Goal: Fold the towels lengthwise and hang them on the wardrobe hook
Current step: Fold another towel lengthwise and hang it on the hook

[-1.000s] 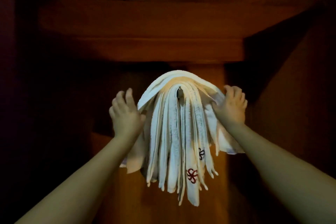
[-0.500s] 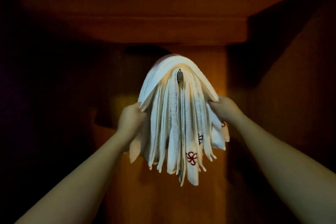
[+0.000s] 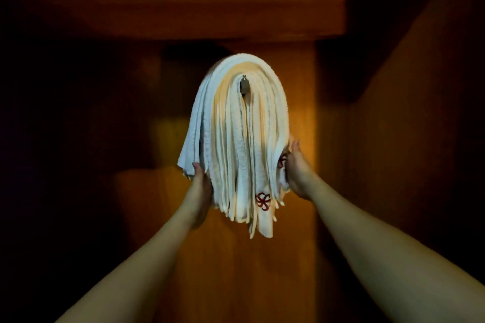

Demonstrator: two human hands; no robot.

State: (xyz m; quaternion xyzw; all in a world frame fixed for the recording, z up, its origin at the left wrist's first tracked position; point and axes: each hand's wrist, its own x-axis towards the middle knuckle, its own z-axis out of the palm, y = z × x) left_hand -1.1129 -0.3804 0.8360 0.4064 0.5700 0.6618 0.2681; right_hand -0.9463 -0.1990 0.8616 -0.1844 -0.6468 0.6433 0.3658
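A thick bundle of white and cream towels [image 3: 236,139] hangs folded over a small metal wardrobe hook [image 3: 244,84]; one hanging end carries a red emblem [image 3: 263,201]. My left hand [image 3: 200,187] holds the lower left side of the bundle, thumb up along the outer white towel, fingers hidden behind the cloth. My right hand [image 3: 295,169] holds the lower right side the same way, next to a second red emblem [image 3: 282,161]. Both arms reach up from below.
The hook sits on the wardrobe's wooden back panel [image 3: 294,102]. A wooden shelf [image 3: 199,16] runs overhead and a side wall [image 3: 409,113] closes the right. The left side is dark, with a dim shape at lower left.
Both hands have slid down the outer towel from near the hook to the hanging ends, and the outer layers now lie closer against the bundle. The view has moved nearer.
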